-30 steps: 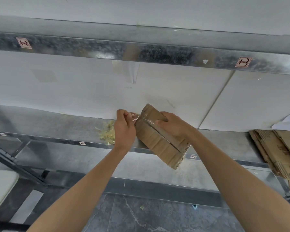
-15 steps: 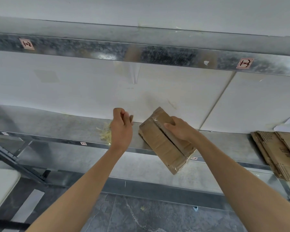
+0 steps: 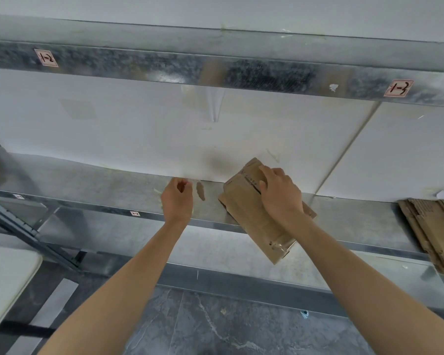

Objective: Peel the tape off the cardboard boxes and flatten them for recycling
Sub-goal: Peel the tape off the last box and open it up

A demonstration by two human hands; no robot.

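A small brown cardboard box (image 3: 251, 221), still folded up and with clear tape at its near end, lies tilted across the front edge of the metal shelf (image 3: 100, 185). My right hand (image 3: 280, 198) grips its upper part, fingers curled over the far end. My left hand (image 3: 177, 198) is to the left of the box and apart from it. Its fingertips pinch a short strip of peeled tape (image 3: 200, 190), which carries a brown scrap of cardboard and hangs over the shelf.
A stack of flattened cardboard (image 3: 436, 231) lies on the shelf at the far right. An upper shelf beam (image 3: 241, 73) with labels runs overhead. A white wall panel backs the shelf. A white table corner (image 3: 5, 278) is at lower left, above the grey stone floor.
My left hand has pulled away from the box to the left with the tape strip. The box has sunk onto the shelf edge, and my right hand now lies over its top.
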